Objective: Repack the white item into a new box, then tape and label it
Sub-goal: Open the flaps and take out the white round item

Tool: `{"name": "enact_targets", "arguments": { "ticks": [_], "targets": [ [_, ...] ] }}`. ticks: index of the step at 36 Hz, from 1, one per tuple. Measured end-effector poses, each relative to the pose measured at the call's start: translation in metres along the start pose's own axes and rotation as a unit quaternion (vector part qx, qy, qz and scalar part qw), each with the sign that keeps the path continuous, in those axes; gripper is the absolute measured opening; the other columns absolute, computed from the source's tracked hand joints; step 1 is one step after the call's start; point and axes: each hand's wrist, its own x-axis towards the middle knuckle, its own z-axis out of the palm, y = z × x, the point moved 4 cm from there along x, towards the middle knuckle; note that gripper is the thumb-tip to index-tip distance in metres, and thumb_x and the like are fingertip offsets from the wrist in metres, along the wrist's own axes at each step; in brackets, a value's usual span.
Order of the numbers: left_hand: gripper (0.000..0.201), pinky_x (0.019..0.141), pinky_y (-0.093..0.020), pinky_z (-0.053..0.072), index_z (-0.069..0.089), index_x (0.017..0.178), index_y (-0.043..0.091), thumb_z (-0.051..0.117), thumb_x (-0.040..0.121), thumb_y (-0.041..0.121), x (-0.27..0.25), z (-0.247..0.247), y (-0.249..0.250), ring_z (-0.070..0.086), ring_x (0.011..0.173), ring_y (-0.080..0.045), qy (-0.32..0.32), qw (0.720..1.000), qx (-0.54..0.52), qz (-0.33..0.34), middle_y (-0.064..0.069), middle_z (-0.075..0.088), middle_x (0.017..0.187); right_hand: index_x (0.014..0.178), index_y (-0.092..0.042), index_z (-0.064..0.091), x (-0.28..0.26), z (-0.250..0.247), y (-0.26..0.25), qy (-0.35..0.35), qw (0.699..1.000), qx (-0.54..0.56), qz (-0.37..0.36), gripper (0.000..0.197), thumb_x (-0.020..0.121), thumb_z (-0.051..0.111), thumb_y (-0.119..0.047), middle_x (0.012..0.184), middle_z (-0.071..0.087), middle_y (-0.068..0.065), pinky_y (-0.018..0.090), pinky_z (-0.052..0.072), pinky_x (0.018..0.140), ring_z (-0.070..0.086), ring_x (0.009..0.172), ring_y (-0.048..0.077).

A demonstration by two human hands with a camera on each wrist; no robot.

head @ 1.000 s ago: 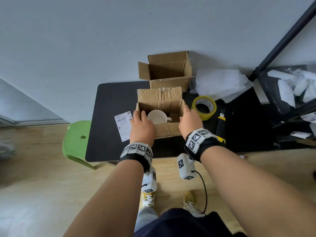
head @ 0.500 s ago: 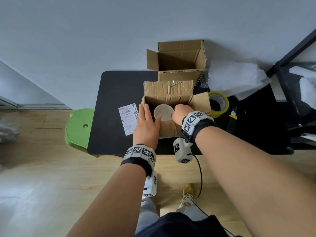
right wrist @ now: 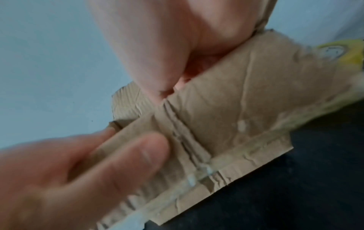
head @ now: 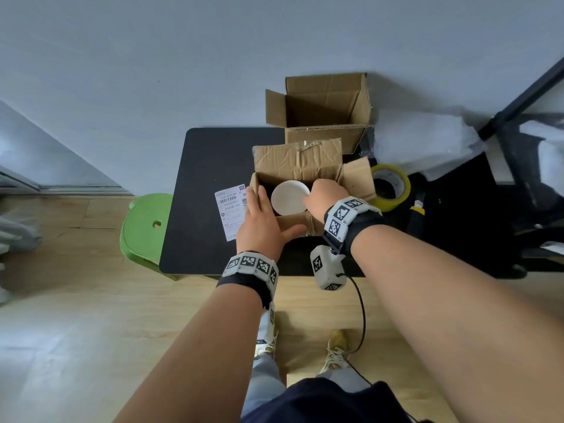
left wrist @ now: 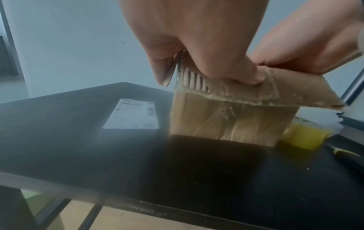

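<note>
A worn cardboard box [head: 300, 160] stands open in the middle of the black table [head: 210, 166]. Inside it is the white cup [head: 287, 198]. My right hand [head: 316, 195] reaches into the box from the right, fingers curled on the cup's right side. The right wrist view hides those fingers behind a creased flap [right wrist: 226, 124]. My left hand [head: 265, 218] holds the box's near-left corner [left wrist: 226, 118], fingers along the left flap and thumb on the front flap. A newer open box [head: 323, 111] stands empty at the back. A yellow tape roll [head: 390, 187] and a shipping label [head: 232, 210] flank the worn box.
A black and yellow utility knife [head: 416, 210] lies right of the tape. White wrapping [head: 427, 141] is heaped at the back right by a black rack [head: 518, 96]. A green stool [head: 146, 227] stands left of the table. The wall is close behind the boxes.
My right hand left the box's right flap and went inside onto the cup, which now looks raised or tilted. The left hand stayed at the near-left corner.
</note>
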Motion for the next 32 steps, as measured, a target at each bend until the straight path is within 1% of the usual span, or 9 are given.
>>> {"name": "enact_targets", "arguments": {
  "ticks": [6, 9, 12, 15, 18, 20, 23, 27, 32],
  "targets": [
    [0.124, 0.09, -0.041, 0.049, -0.001, 0.152, 0.009, 0.064, 0.068, 0.073, 0.0, -0.002, 0.002, 0.031, 0.14, -0.023, 0.011, 1.0, -0.004, -0.02, -0.007, -0.001, 0.159, 0.106, -0.005, 0.062, -0.012, -0.021, 0.0, 0.078, 0.995, 0.057, -0.024, 0.029, 0.097, 0.044, -0.025, 0.106, 0.065, 0.012, 0.031, 0.036, 0.066, 0.054, 0.082, 0.026],
    [0.122, 0.093, -0.043, 0.048, -0.001, 0.152, 0.01, 0.066, 0.069, 0.071, 0.003, -0.006, 0.006, 0.029, 0.141, -0.024, -0.001, 0.999, -0.013, -0.032, -0.007, -0.001, 0.16, 0.111, -0.002, 0.059, -0.019, -0.036, 0.006, 0.131, 0.984, 0.114, -0.028, 0.034, 0.098, 0.042, -0.028, 0.107, 0.064, 0.015, 0.031, 0.037, 0.068, 0.06, 0.094, 0.03],
    [0.119, 0.101, -0.043, 0.043, 0.0, 0.153, 0.013, 0.065, 0.071, 0.07, 0.005, -0.008, 0.013, 0.022, 0.144, -0.024, -0.008, 0.999, -0.009, -0.03, -0.007, -0.003, 0.16, 0.105, -0.004, 0.06, -0.022, -0.051, 0.014, 0.176, 0.971, 0.161, -0.027, 0.032, 0.096, 0.044, -0.031, 0.093, 0.06, 0.011, 0.032, 0.037, 0.067, 0.056, 0.085, 0.029],
    [0.114, 0.109, -0.044, 0.034, 0.001, 0.153, 0.014, 0.06, 0.074, 0.07, 0.003, -0.009, 0.02, 0.011, 0.146, -0.03, -0.002, 1.0, 0.017, -0.02, -0.01, -0.006, 0.16, 0.091, -0.008, 0.058, -0.025, -0.064, 0.023, 0.217, 0.96, 0.178, -0.011, 0.029, 0.092, 0.046, -0.035, 0.086, 0.06, 0.011, 0.033, 0.038, 0.063, 0.057, 0.08, 0.03],
    [0.105, 0.118, -0.045, 0.014, 0.004, 0.153, 0.014, 0.048, 0.08, 0.074, 0.0, -0.013, 0.031, 0.001, 0.147, -0.035, 0.03, 0.998, 0.062, 0.002, -0.015, -0.005, 0.159, 0.103, -0.004, 0.061, -0.032, -0.074, 0.037, 0.236, 0.947, 0.216, 0.007, 0.035, 0.094, 0.047, -0.035, 0.097, 0.064, 0.012, 0.032, 0.036, 0.066, 0.059, 0.088, 0.031],
    [0.096, 0.119, -0.046, 0.006, 0.007, 0.153, 0.013, 0.04, 0.085, 0.073, -0.001, -0.018, 0.043, -0.001, 0.147, -0.034, 0.062, 0.994, 0.084, 0.021, -0.017, -0.003, 0.159, 0.106, -0.003, 0.06, -0.037, -0.08, 0.05, 0.251, 0.936, 0.248, 0.02, 0.035, 0.096, 0.046, -0.034, 0.101, 0.064, 0.013, 0.031, 0.035, 0.067, 0.058, 0.089, 0.03],
    [0.083, 0.12, -0.046, 0.005, 0.012, 0.152, 0.014, 0.038, 0.091, 0.064, -0.002, -0.024, 0.066, 0.001, 0.147, -0.034, 0.088, 0.99, 0.091, 0.056, -0.018, 0.001, 0.159, 0.107, -0.005, 0.059, -0.044, -0.086, 0.073, 0.269, 0.914, 0.3, 0.051, 0.033, 0.096, 0.045, -0.034, 0.105, 0.064, 0.012, 0.031, 0.035, 0.068, 0.053, 0.085, 0.026],
    [0.073, 0.12, -0.046, 0.009, 0.016, 0.151, 0.014, 0.04, 0.095, 0.053, -0.002, -0.027, 0.103, 0.004, 0.147, -0.033, 0.097, 0.987, 0.077, 0.099, -0.018, 0.005, 0.159, 0.105, -0.006, 0.059, -0.054, -0.095, 0.111, 0.297, 0.892, 0.327, 0.1, 0.035, 0.095, 0.046, -0.036, 0.106, 0.066, 0.011, 0.032, 0.035, 0.07, 0.059, 0.097, 0.031],
    [0.067, 0.12, -0.045, 0.01, 0.019, 0.15, 0.013, 0.04, 0.097, 0.048, -0.01, -0.017, 0.155, 0.01, 0.146, -0.033, 0.102, 0.979, 0.077, 0.156, -0.017, 0.011, 0.158, 0.108, -0.001, 0.06, -0.063, -0.093, 0.172, 0.287, 0.882, 0.332, 0.174, 0.04, 0.094, 0.045, -0.035, 0.108, 0.066, 0.016, 0.032, 0.035, 0.068, 0.06, 0.098, 0.035]
  ]
}}
